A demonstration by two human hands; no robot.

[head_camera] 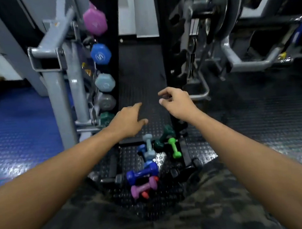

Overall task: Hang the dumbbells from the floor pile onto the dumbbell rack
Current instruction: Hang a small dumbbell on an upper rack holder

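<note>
Both hands are stretched out over the black studded floor mat point(140, 82) in front of the dumbbell rack point(116, 62), and neither holds anything. The left hand point(129, 121) is flat, fingers loosely extended toward the rack's left upright. The right hand point(177, 103) has its fingers softly curled with the thumb tucked under, grasping nothing.

The floor pile lies below the hands, near the person's knees: a light blue dumbbell point(148, 147) lying almost end-on, a dark green dumbbell point(164, 137) touching it on the right, a bright green dumbbell point(174, 147) just beside that, then a royal blue dumbbell point(142, 171) nearer the body, and a purple dumbbell point(143, 187) resting over what looks like a red one, mostly hidden.

On the rack's left side several dumbbells already hang in a column, heads facing out: a purple hung dumbbell point(95, 21) high up, a blue hung dumbbell point(101, 54), a pale blue one point(105, 84), a grey one point(106, 102), and a dark green one point(106, 118) at the bottom. The colours match the pile, so the pile likely holds their partners, meant for the opposite side. With hands free and above the pile, the next pick seems about to begin.
</note>
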